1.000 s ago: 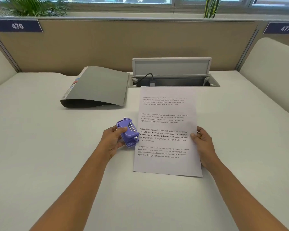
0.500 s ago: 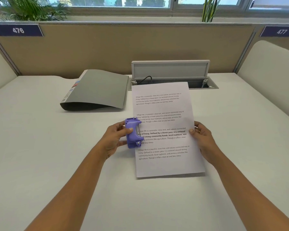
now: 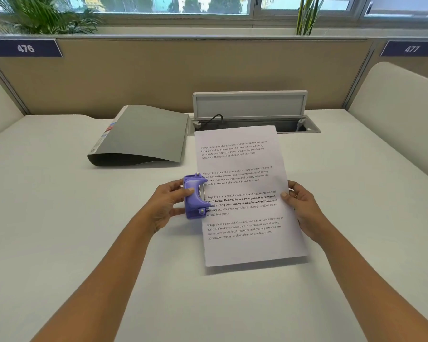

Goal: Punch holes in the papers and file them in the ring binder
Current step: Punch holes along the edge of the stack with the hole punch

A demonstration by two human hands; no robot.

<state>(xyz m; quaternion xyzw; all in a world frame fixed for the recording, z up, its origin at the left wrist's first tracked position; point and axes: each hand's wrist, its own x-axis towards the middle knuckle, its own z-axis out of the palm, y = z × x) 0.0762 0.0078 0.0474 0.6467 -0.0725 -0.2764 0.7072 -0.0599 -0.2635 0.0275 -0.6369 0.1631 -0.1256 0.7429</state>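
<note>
A printed white paper [image 3: 247, 183] is lifted slightly off the desk in front of me, its near edge casting a shadow. My right hand [image 3: 300, 208] pinches its right edge, thumb on top. A purple hole punch [image 3: 194, 196] sits over the paper's left edge at mid-height, and my left hand [image 3: 167, 206] grips it from the left with the thumb on top. A grey ring binder [image 3: 143, 137] lies closed at the back left of the desk, spine to the left.
An open cable hatch [image 3: 250, 112] with a raised lid and plugs sits in the white desk [image 3: 59, 230] just behind the paper. A beige partition [image 3: 158, 75] closes the back; padded dividers stand at both sides.
The paper was lifted off the desk and slid left into the punch. The punch turned upright, parallel to the paper's left edge, which now lies inside its slot.
</note>
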